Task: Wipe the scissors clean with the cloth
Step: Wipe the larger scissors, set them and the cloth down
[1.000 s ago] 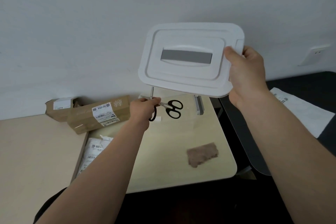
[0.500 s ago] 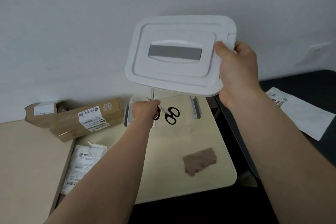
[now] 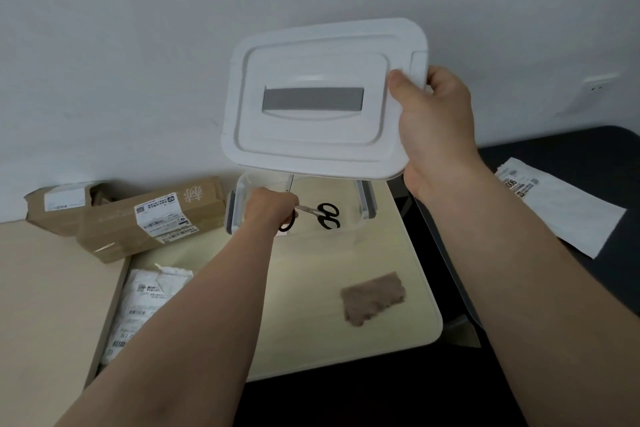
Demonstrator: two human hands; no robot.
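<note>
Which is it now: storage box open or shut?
Open: the right hand holds the white lid lifted above the clear box, while the left hand grips scissors inside it.

Right hand (image 3: pixel 436 121) holding white lid (image 3: pixel 311 135), left hand (image 3: pixel 268 208) gripping scissors (image 3: pixel 323 215) in box (image 3: pixel 364 199), cloth (image 3: pixel 374 298) on table (image 3: pixel 311 340)

The long cardboard box (image 3: pixel 114 236) carried a white shipping label (image 3: pixel 162 215) with barcodes and print too fine to read, and beside it a white sprig-like emblem (image 3: pixel 193 194). The smaller box (image 3: pixel 38 215) behind it bore a white label (image 3: pixel 64 199), also illegible. On the white mailer bag (image 3: pixel 568 218) at the right stood bold digits (image 3: pixel 512 184) that looked like "006", or "900" turned over. The white plastic parcel (image 3: pixel 149 291) at the left showed barcoded labels, their characters blurred.
</note>
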